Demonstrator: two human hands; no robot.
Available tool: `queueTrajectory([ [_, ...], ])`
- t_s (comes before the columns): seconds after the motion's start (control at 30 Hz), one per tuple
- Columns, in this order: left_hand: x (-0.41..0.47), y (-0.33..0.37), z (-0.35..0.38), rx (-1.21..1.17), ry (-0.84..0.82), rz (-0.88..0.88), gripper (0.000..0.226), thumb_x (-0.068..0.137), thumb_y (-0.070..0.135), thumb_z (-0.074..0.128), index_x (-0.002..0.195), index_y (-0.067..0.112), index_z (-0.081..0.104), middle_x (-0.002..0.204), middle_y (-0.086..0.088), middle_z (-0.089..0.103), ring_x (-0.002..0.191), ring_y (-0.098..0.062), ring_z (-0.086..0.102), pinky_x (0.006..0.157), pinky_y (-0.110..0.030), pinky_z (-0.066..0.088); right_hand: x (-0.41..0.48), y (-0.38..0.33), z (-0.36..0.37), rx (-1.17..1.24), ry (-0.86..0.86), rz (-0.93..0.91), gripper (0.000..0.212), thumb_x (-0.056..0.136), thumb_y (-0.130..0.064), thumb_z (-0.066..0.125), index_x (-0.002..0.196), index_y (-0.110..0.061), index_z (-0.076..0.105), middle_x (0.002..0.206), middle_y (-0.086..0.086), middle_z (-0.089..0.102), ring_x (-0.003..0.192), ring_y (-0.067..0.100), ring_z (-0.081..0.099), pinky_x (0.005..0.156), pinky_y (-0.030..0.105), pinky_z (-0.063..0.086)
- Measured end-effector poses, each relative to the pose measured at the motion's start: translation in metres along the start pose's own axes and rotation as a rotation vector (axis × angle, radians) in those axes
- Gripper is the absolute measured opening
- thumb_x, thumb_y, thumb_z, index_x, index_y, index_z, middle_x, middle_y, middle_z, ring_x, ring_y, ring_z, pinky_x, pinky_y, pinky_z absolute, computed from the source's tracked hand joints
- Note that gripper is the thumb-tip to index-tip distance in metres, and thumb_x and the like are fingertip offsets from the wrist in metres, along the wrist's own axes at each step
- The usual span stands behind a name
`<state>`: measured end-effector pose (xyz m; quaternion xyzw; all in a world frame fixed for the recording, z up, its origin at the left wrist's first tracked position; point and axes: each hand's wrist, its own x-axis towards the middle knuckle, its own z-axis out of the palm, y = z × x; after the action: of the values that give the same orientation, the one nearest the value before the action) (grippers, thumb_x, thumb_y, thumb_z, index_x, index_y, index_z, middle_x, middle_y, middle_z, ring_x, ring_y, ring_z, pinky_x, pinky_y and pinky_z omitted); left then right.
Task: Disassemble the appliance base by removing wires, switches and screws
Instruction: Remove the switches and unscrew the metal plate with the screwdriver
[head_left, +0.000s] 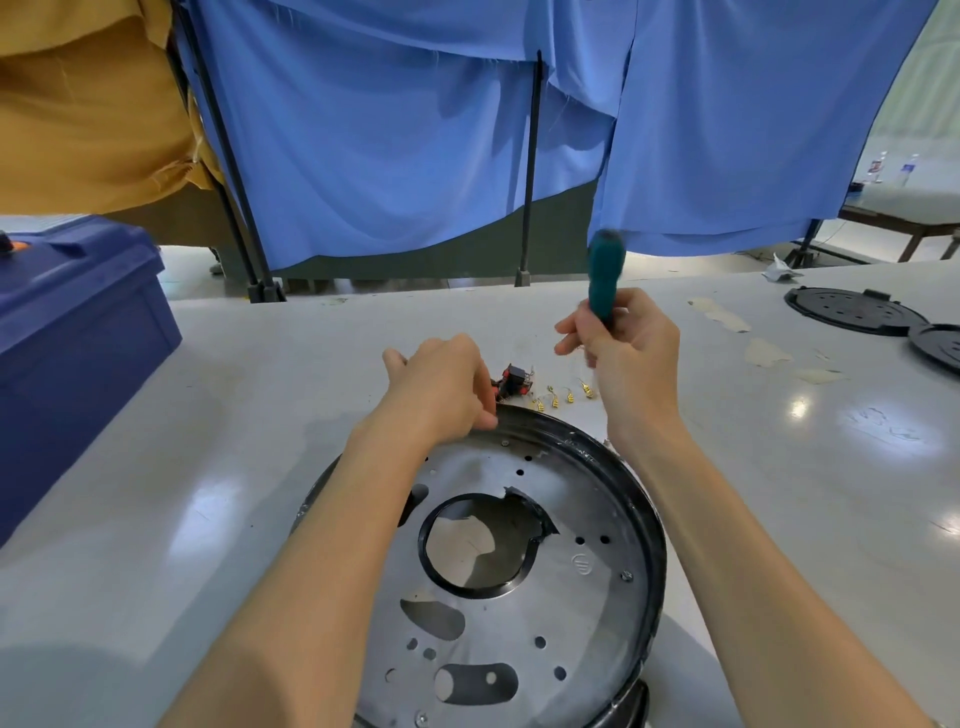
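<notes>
Appliance base (597, 519), right hand (623, 343) gripping screwdriver (601, 275), blue bin (78, 322) lidded

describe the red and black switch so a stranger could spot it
Find the big round metal base on the grey table. Just past its far rim, by the left hand, lies the switch. It is the only red and black block; its right-hand neighbours are tiny brass terminals.

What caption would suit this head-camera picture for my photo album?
Right hand grips a teal-handled screwdriver, left hand at the appliance base rim; switch and brass terminals lie beyond.
</notes>
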<state>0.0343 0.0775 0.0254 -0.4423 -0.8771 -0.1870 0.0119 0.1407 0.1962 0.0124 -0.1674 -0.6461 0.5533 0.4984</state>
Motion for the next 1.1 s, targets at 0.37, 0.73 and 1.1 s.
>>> queueTrajectory([
  [0.37, 0.002, 0.009, 0.013, 0.144, -0.132, 0.088, 0.011, 0.077, 0.028, 0.077, 0.079, 0.026, 0.066, 0.086, 0.005, 0.062, 0.091, -0.019, 0.048, 0.082, -0.038, 0.023, -0.004, 0.024, -0.011, -0.578, -0.415, 0.324, 0.011, 0.093, -0.018, 0.059, 0.102, -0.016, 0.053, 0.090, 0.004, 0.063, 0.081, 0.016, 0.058, 0.064, 0.027, 0.038],
  [0.73, -0.003, 0.018, 0.016, 0.464, -0.107, 0.353, 0.013, 0.090, 0.014, 0.055, 0.079, 0.019, 0.050, 0.095, 0.003, 0.043, 0.106, -0.022, 0.041, 0.101, -0.051, 0.020, -0.005, 0.029, -0.015, -0.483, -0.506, 0.358, 0.015, 0.096, -0.024, 0.056, 0.083, -0.024, 0.048, 0.075, -0.002, 0.048, 0.071, 0.016, 0.046, 0.068, 0.032, 0.036],
  [1.1, -0.006, 0.021, 0.023, 0.819, -0.067, 0.493, 0.027, 0.091, 0.016, 0.051, 0.116, 0.005, 0.051, 0.124, -0.013, 0.036, 0.111, -0.030, 0.037, 0.105, -0.054, 0.019, -0.005, 0.030, -0.016, -0.463, -0.488, 0.358, 0.009, 0.096, -0.023, 0.055, 0.097, -0.014, 0.054, 0.081, 0.001, 0.052, 0.076, 0.017, 0.049, 0.068, 0.031, 0.037],
])
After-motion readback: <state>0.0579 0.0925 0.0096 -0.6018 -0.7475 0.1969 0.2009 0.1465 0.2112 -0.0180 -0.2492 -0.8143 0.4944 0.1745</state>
